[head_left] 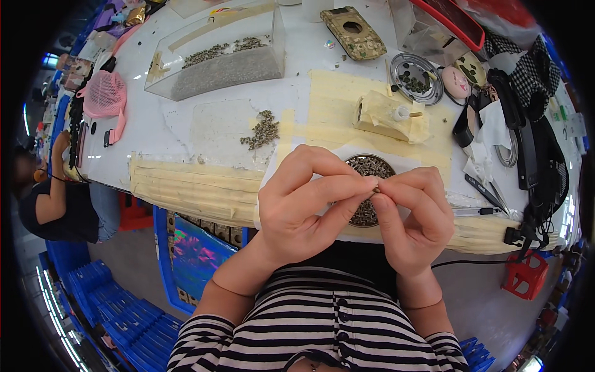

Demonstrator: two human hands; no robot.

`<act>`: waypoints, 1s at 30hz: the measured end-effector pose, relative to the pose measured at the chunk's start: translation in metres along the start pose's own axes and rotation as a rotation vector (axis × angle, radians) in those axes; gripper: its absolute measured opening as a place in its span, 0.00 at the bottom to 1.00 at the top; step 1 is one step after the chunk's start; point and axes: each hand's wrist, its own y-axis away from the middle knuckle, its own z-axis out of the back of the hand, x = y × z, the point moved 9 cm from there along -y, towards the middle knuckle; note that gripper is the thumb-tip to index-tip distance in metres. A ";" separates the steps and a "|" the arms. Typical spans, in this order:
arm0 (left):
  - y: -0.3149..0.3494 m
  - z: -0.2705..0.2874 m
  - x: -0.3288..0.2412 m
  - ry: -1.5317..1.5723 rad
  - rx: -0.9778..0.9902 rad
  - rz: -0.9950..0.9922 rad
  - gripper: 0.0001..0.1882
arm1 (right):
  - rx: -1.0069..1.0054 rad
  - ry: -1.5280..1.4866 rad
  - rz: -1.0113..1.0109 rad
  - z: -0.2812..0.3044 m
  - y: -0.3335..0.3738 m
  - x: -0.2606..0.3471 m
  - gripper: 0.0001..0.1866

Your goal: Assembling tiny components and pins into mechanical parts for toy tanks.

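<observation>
My left hand (300, 208) and my right hand (418, 217) meet over a round tin (394, 177) filled with small grey-brown pieces. Thumb and forefinger of each hand pinch together at one tiny brownish piece (376, 190); its exact kind is too small to make out. Both hands hide parts of the tin, which stands on white paper near the table's front edge. Left of the hands lies a loose pile of similar small pieces (263, 130). Beyond the tin sits a tape-covered block (384, 118) with a small white pot and a stick on it.
At the back are a clear box (226, 77) of small pieces and a camouflage toy tank body (353, 34). Right are a metal dish (400, 65), tweezers (498, 197), a knife (477, 211) and black straps (519, 136). Another person (62, 198) sits far left.
</observation>
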 end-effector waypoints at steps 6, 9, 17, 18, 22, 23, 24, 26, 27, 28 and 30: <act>-0.001 0.000 0.000 -0.007 0.017 0.031 0.11 | -0.095 0.009 0.038 0.010 0.002 0.007 0.14; 0.000 0.000 0.001 -0.014 0.016 0.054 0.11 | -0.040 0.108 0.124 0.006 0.000 0.015 0.15; -0.001 0.000 0.000 0.031 0.024 0.042 0.11 | -0.032 0.075 0.077 0.003 -0.001 0.008 0.15; -0.001 0.000 0.000 0.029 0.026 0.039 0.11 | -0.030 0.062 0.067 0.003 -0.001 0.007 0.15; -0.001 0.000 0.000 0.030 0.027 0.033 0.11 | -0.036 0.040 0.063 0.003 -0.002 0.006 0.14; 0.000 0.000 0.000 0.032 0.024 0.033 0.11 | -0.039 0.035 0.058 0.004 -0.002 0.006 0.14; -0.001 -0.001 0.000 0.030 0.028 0.038 0.11 | -0.043 0.031 0.053 0.005 -0.002 0.006 0.13; -0.002 0.000 0.000 0.025 0.031 0.053 0.10 | -0.059 0.006 0.046 0.009 -0.002 0.006 0.11; -0.002 0.000 0.000 0.024 0.029 0.064 0.10 | -0.067 -0.007 0.042 0.011 -0.001 0.006 0.11; -0.002 0.000 0.001 0.027 0.024 0.073 0.10 | 0.031 -0.151 0.047 0.010 -0.002 0.011 0.10; 0.002 -0.001 0.006 0.026 0.015 0.086 0.10 | 0.236 -0.443 0.054 0.007 0.002 0.023 0.08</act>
